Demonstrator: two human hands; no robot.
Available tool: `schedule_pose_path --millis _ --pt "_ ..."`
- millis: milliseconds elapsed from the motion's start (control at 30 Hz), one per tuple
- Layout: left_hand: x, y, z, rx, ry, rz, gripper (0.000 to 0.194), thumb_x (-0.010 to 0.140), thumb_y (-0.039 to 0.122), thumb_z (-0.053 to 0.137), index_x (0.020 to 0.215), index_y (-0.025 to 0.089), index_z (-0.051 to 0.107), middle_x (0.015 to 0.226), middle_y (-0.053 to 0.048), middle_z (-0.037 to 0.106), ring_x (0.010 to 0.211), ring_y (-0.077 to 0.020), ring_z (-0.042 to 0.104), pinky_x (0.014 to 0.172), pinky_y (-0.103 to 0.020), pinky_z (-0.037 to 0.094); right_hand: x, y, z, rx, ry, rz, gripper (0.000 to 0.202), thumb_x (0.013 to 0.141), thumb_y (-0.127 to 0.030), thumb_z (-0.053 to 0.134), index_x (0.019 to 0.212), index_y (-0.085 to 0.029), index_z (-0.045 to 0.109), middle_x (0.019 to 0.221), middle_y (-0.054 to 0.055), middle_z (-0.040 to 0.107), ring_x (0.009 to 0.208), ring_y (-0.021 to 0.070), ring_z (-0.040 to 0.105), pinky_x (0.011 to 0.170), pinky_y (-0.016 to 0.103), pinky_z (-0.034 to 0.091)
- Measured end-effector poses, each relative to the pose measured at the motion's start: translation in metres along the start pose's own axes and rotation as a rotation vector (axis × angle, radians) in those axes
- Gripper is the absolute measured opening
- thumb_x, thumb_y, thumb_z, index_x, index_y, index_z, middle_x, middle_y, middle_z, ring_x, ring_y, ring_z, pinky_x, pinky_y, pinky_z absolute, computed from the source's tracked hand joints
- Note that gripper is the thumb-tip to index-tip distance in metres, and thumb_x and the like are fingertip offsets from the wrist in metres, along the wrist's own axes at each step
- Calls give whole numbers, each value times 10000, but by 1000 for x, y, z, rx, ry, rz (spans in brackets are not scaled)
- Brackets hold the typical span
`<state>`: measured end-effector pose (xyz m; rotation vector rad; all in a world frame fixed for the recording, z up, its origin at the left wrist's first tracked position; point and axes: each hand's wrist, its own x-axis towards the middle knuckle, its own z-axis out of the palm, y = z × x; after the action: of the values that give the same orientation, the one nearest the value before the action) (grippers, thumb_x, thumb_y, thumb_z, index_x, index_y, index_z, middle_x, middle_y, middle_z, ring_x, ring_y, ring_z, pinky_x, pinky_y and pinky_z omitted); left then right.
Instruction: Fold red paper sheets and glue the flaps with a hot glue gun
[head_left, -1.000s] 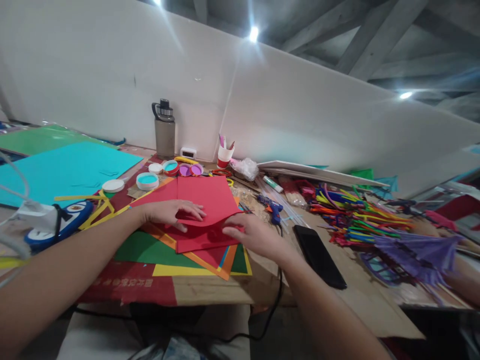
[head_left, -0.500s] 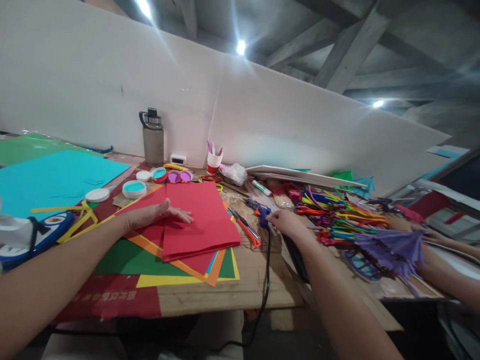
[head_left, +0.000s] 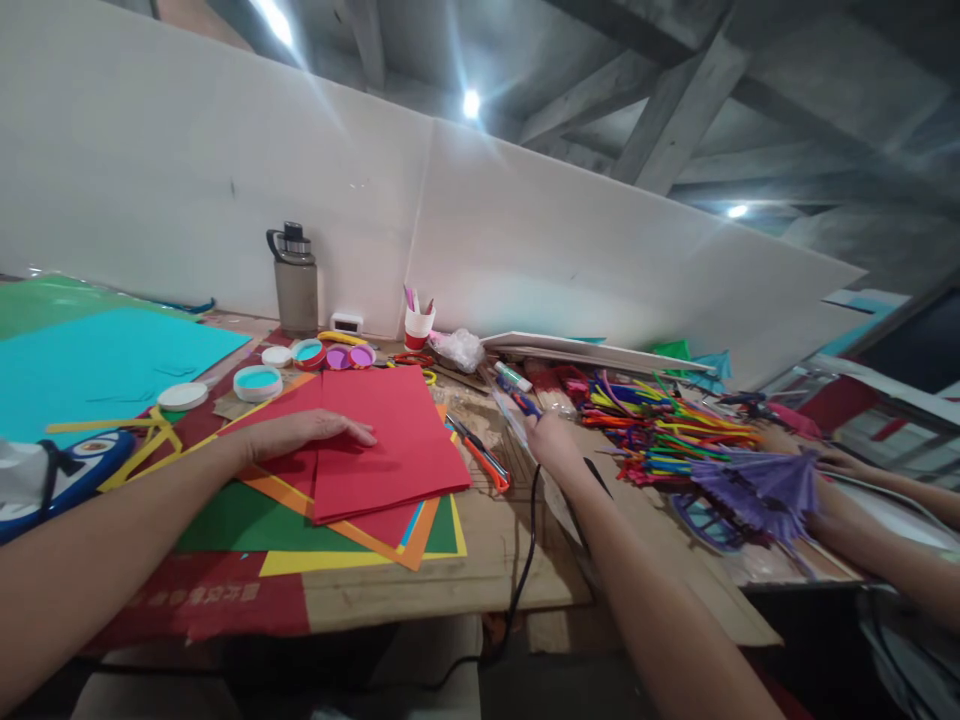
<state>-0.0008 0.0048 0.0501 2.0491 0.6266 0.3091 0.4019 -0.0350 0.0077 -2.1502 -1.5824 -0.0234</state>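
The blue glue gun (head_left: 527,404) is in the right hand (head_left: 553,440), fingers curled around its handle; a second ago that hand was lifting a flap of the folded red paper (head_left: 397,440), and the gun lay untouched on the surface (head_left: 375,597). The paper now lies flat over the green sheet (head_left: 247,520). The left hand (head_left: 307,428) is above it, fingers extended; whether they touch, I cannot tell. Between paper and gun lies an orange utility knife (head_left: 491,467); farther back stand a pen-filled cup (head_left: 418,328) and a bottle (head_left: 297,290)
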Motion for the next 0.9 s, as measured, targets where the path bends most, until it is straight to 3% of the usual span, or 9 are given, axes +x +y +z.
schedule_pose_path --millis 167,233,300,400,500,600,667,800,900 --pt "18 0 4 64 198 -133 370 778 516 558 970 255 735 1087 -68 704 1033 -257 618 909 -336 437 2 -1 -16 118 88 113 377 879 -317 281 927 -96 582 749 152 643 693 243 614 601 303 435" --pt "30 11 11 115 303 -123 361 752 536 590 880 235 743 982 -58 726 952 -246 636 852 -311 457 -6 -8 -19 171 141 97 365 890 -339 270 986 -114 542 830 150 643 763 239 610 635 302 443" --pt "44 28 24 65 302 -71 361 781 546 554 844 240 734 943 -39 728 935 -224 634 831 -297 460 -19 -23 -21 217 186 71 353 901 -366 276 1049 -130 493 895 150 636 814 240 609 669 309 447" --pt "71 54 55 -167 330 -41 418 788 575 539 874 209 722 942 -63 721 866 -204 638 792 -310 471 -44 -54 -23 310 211 16 328 910 -404 308 1075 -159 451 949 152 628 840 252 611 691 332 457" --pt "99 68 91 -601 359 -64 460 759 594 577 908 175 695 989 -101 703 899 -195 634 795 -315 473 -66 -87 -21 347 171 -39 313 916 -402 326 1101 -177 440 950 142 623 844 263 614 702 360 466" --pt "119 73 119 -869 372 -8 409 744 568 606 674 168 651 724 -55 685 706 -161 622 724 -300 477 -79 -108 -11 418 144 -88 327 929 -408 307 1127 -194 456 910 139 628 797 266 620 688 379 473" --pt "125 75 131 -981 429 -4 318 705 480 682 662 168 640 690 -39 681 700 -162 623 741 -302 479 -83 -115 -3 449 143 -106 362 949 -350 207 1122 -195 485 933 151 626 831 266 617 732 400 474" --pt "126 71 137 -1083 554 -34 263 640 385 748 748 165 651 716 -35 698 739 -184 644 762 -320 484 -91 -121 8 411 67 -102 405 938 -247 177 1194 -148 476 1007 171 617 906 264 607 792 412 470" --pt "122 64 128 -1006 623 20 278 650 385 742 774 156 643 744 -38 695 736 -170 641 745 -300 485 -96 -118 4 462 59 -295 395 922 -239 299 1292 -158 407 1151 154 580 1030 226 570 858 359 460"
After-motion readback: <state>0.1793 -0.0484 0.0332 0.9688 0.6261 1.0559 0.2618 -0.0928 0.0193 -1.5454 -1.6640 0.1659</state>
